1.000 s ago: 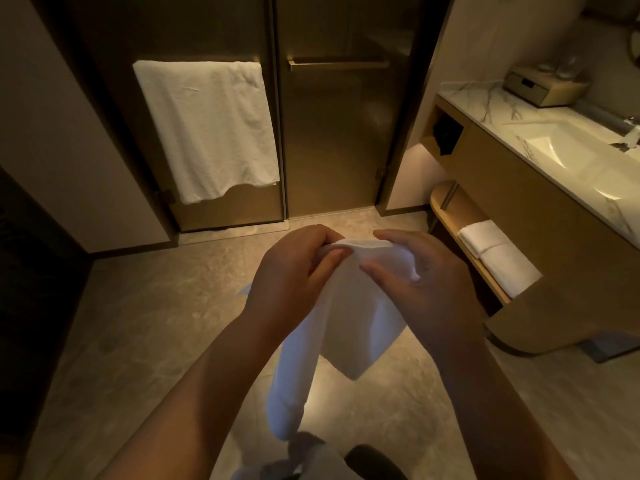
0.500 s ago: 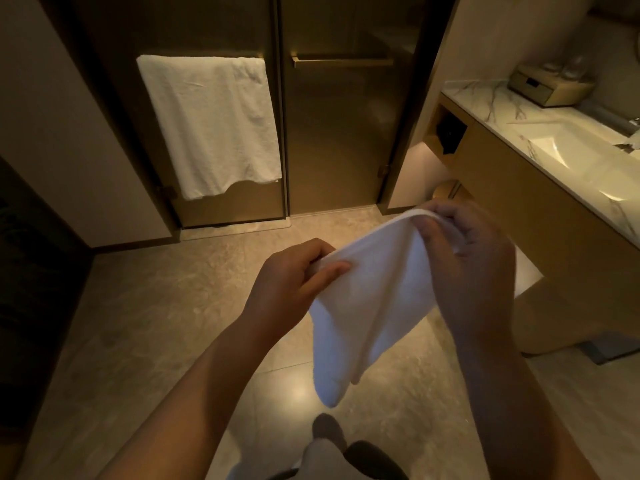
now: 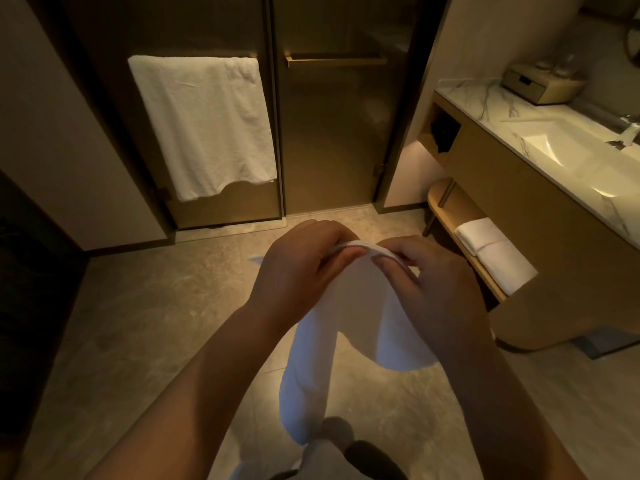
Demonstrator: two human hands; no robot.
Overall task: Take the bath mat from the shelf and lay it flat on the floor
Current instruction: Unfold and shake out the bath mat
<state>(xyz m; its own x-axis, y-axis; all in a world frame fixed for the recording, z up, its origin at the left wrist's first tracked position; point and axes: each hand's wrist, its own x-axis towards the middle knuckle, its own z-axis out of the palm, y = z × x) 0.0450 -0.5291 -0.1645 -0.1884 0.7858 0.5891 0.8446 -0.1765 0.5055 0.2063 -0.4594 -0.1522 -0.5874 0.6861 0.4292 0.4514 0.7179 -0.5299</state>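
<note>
The white bath mat [image 3: 349,317] hangs in the air in front of me, above the stone floor [image 3: 145,334]. My left hand [image 3: 298,268] and my right hand [image 3: 433,289] both pinch its top edge, close together. The cloth droops in two folds, the longer one reaching down near my foot. The low wooden shelf [image 3: 450,206] under the vanity stands to the right, with two folded white towels [image 3: 491,254] on it.
A white towel [image 3: 204,123] hangs on the left glass door's bar. A second glass door [image 3: 332,133] stands beside it. The marble vanity with a sink [image 3: 554,147] and a small box [image 3: 540,84] is at the right. A dark opening lies at far left.
My right hand had pulled the mat's edge up and to the right, spreading it; now it has come back down next to my left hand and the mat hangs longer.
</note>
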